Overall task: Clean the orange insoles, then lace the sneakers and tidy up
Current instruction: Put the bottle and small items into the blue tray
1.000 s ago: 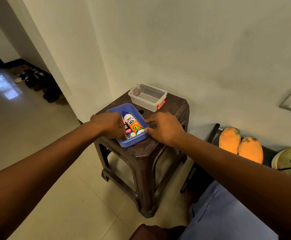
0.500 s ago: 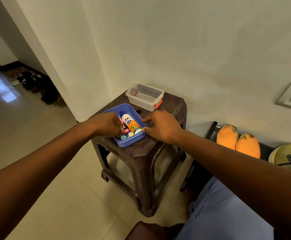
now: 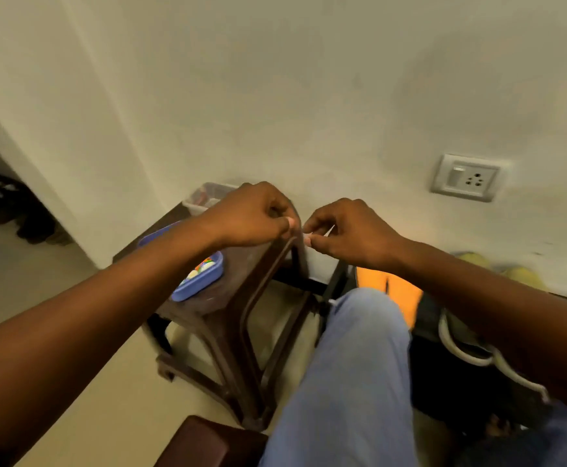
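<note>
While raised above the brown stool's (image 3: pixel 228 308) far edge, left hand (image 3: pixel 251 215) and right hand (image 3: pixel 346 227), fingers curled, nearly touching, pinching something too small to identify. Orange insoles (image 3: pixel 390 291) low by the right wall; open floor (image 3: pixel 56 284) leftward.

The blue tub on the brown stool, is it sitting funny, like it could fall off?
A bit, yes. The blue tub sits at the near edge of the brown stool, its corner seeming to poke past the rim. Nothing has spilled; the bottles are inside. Both hands are raised off it, pinching something small.
</note>
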